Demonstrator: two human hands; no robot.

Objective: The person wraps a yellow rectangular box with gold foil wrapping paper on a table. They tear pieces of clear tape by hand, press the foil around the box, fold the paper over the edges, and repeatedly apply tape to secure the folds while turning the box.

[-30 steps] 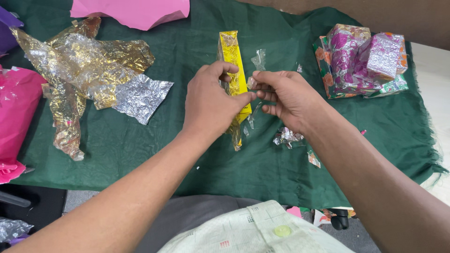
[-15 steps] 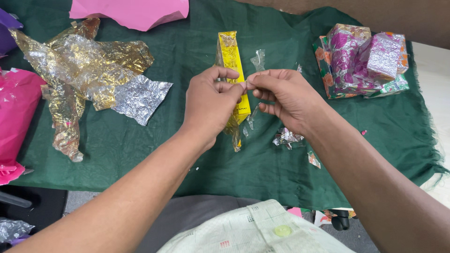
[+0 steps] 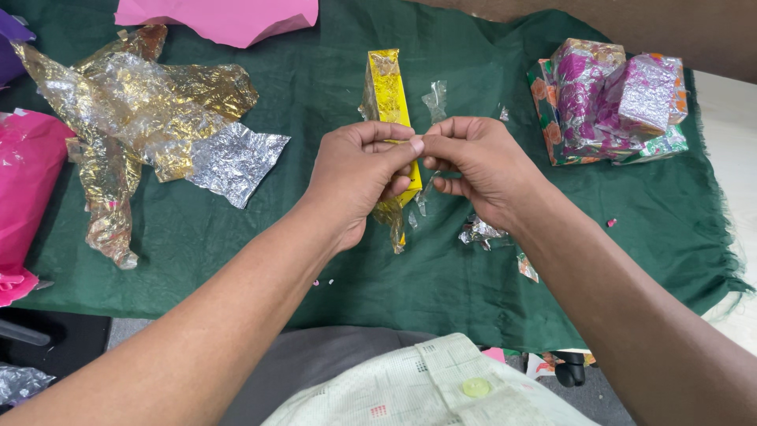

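Head camera looks down on a green cloth (image 3: 236, 260) spread over a table, with both bare hands meeting at its middle. Left hand (image 3: 359, 177) and right hand (image 3: 481, 166) pinch together, thumb and forefinger tips touching at one spot, and between them they seem to grip a small clear strip of tape (image 3: 419, 144), though it is too thin and see-through to be sure. Both hands are closed in this pinch, the other fingers curled under.

Directly below and behind the hands lies a long yellow foil-wrapped box (image 3: 386, 87), upright in the view, its far end free and its near end hidden under the left hand. A crumpled scrap of clear plastic (image 3: 434, 99) lies just beside the box on its right. Small foil scraps (image 3: 479, 233) lie near the right wrist.

To the left sits a heap of crumpled gold and silver foil (image 3: 142, 118). Pink paper (image 3: 229, 16) lies at the far edge, and a pink bag (image 3: 27, 197) at the left edge. Well apart on the right stand wrapped flowered parcels (image 3: 607, 102).
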